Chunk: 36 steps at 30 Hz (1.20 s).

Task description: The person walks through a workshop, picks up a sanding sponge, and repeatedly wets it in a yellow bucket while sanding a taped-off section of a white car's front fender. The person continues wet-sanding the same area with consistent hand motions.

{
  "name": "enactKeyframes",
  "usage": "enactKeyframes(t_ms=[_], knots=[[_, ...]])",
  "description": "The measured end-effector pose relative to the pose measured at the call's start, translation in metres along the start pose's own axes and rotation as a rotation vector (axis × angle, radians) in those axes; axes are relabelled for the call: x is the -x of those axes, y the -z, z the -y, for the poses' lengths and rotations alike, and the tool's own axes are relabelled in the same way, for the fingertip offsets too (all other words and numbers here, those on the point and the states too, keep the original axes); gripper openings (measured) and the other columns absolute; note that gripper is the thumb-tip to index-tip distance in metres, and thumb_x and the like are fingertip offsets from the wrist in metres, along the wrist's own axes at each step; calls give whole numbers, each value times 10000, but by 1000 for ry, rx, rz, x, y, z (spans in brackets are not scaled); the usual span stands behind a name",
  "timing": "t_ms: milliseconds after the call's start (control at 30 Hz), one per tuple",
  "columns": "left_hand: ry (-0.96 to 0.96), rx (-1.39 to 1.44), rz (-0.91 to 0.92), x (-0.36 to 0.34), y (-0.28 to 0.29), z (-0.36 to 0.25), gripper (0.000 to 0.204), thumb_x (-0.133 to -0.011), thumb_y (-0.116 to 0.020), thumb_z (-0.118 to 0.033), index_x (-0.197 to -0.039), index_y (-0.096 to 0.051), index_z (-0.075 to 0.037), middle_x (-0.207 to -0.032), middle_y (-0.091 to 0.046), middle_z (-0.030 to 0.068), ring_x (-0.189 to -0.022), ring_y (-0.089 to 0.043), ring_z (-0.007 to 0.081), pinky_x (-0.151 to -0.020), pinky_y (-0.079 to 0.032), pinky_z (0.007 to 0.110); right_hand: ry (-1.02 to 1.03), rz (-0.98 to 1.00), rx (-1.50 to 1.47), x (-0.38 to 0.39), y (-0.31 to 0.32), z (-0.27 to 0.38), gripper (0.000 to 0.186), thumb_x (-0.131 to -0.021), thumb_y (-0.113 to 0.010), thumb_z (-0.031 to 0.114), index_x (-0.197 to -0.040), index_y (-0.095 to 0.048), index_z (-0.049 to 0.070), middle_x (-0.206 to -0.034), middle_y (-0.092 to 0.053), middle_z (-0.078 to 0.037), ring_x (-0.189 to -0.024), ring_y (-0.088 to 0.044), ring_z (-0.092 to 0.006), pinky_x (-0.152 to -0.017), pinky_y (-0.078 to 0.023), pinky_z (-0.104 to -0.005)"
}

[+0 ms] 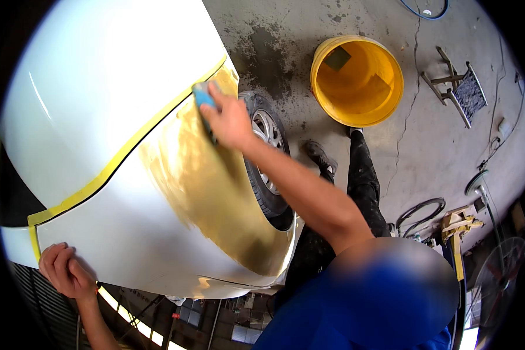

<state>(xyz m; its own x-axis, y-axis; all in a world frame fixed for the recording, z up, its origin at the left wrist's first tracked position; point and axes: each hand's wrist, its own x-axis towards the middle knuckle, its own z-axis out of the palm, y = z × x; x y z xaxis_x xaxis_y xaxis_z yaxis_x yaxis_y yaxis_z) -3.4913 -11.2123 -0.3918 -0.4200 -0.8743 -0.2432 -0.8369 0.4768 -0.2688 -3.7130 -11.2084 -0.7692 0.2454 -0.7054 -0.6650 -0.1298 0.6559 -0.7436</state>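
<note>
A light-coloured car panel point(119, 219) fills the left, with a dull gold-beige patch point(198, 198) along the wheel arch. My right hand point(230, 119) is closed round a sanding block, blue at its end point(203, 96), and presses it onto the upper part of this patch, next to the masking tape. The block's underside is hidden. Yellow masking tape point(116, 166) follows the dark seam of the panel and turns down at the left. At that lower left corner my left hand point(69, 273) rests on the panel, its fingers loosely bent and holding nothing.
The car's wheel point(268, 131) sits beside the patch. On the stained concrete floor stands a yellow bucket point(361, 111), a dark green square piece point(337, 58) inside it. A small stool point(469, 96), a coiled black hose point(423, 213) and a fan point(503, 283) lie to the right.
</note>
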Motion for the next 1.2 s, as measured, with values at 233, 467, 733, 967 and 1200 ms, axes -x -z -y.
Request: enactKeyframes(t_ms=[233, 467, 733, 967, 1200], knots=[[2, 22, -3, -3, -2, -1, 158, -747, -503, 18, -834, -634, 26, -917, -619, 149, -879, -558, 311, -824, -454, 405, 149, -160, -25, 12, 3, 3, 514, -842, -645, 178, -1305, -504, 5, -963, -601, -235, -956, -583, -324, -840, -446, -416], [0, 19, -9, 0, 1, -1, 151, -752, -515, 4, -831, -643, 21, -908, -625, 145, -882, -561, 309, -818, -456, 405, 336, -91, 68, 77, -6, 37, 574, -841, -663, 213, -1359, -471, 57, -1201, -470, -348, -1061, -478, -443, -950, -402, -460], [7, 15, 4, -5, 3, -2, 164, -734, -525, 27, -840, -649, 5, -918, -630, 129, -889, -563, 307, -832, -453, 405, 343, -51, 25, 92, -9, 65, 577, -836, -677, 200, -1366, -481, 83, -1180, -443, -317, -1061, -452, -408, -957, -384, -458], [-1, -9, 19, -2, 3, -4, 166, -729, -520, 29, -831, -648, 3, -911, -630, 131, -896, -560, 300, -826, -457, 399, 234, -133, 31, 82, -13, 57, 562, -808, -684, 233, -1324, -526, 77, -1085, -490, -300, -1065, -442, -396, -934, -366, -456], [1, -6, 27, -9, 3, -5, 167, -724, -525, 12, -831, -654, -1, -922, -629, 127, -890, -555, 303, -832, -457, 405, 38, -207, 25, 21, -7, 5, 556, -826, -670, 259, -1327, -525, 64, -963, -532, -207, -947, -483, -288, -835, -436, -383]])
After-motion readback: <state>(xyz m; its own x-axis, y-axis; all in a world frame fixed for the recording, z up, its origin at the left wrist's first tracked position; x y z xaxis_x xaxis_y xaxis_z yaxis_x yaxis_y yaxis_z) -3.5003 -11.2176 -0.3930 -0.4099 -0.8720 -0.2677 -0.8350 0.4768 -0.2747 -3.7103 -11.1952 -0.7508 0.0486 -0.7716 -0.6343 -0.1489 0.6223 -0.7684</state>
